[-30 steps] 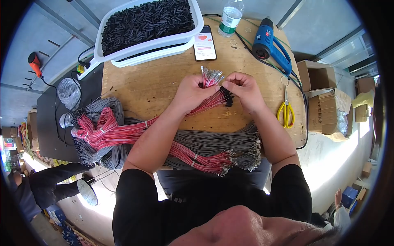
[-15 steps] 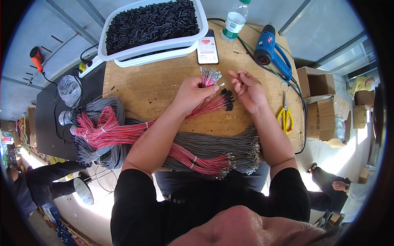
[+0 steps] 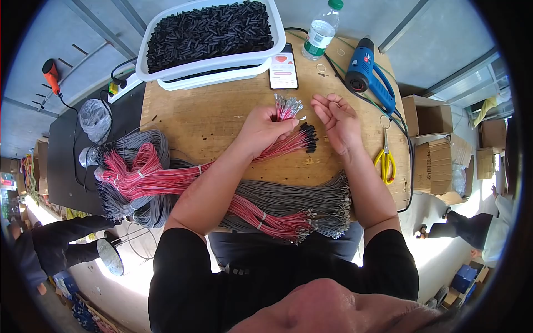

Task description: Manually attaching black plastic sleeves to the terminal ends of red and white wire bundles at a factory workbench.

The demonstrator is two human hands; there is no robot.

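Note:
My left hand [image 3: 265, 132] is closed around a bundle of red wires [image 3: 285, 114], whose silvery metal terminals stick up above the fist. Just below that fist, more red wires lie with black sleeves [image 3: 308, 136] on their ends. My right hand [image 3: 340, 121] is held to the right of the bundle, apart from it, palm turned inward. Its fingers are loosely bent, and nothing shows in them. Under my forearms run a long bundle of grey wires [image 3: 283, 195] and a tied red bundle [image 3: 266, 217], both with metal ends toward the right.
A white tub [image 3: 211, 70] of short black tubes stands at the back, beside a phone [image 3: 283, 69]. Farther right are a water bottle [image 3: 322, 33], a blue heat gun [image 3: 362, 66] and yellow-handled scissors [image 3: 385, 161]. Cardboard boxes [image 3: 436, 161] sit beyond the wooden table [image 3: 194, 111]; people stand on both sides.
My right hand's fingers have curled in slightly, while the left hand keeps its hold on the red wires. The view has shifted a little. The person at the right has moved.

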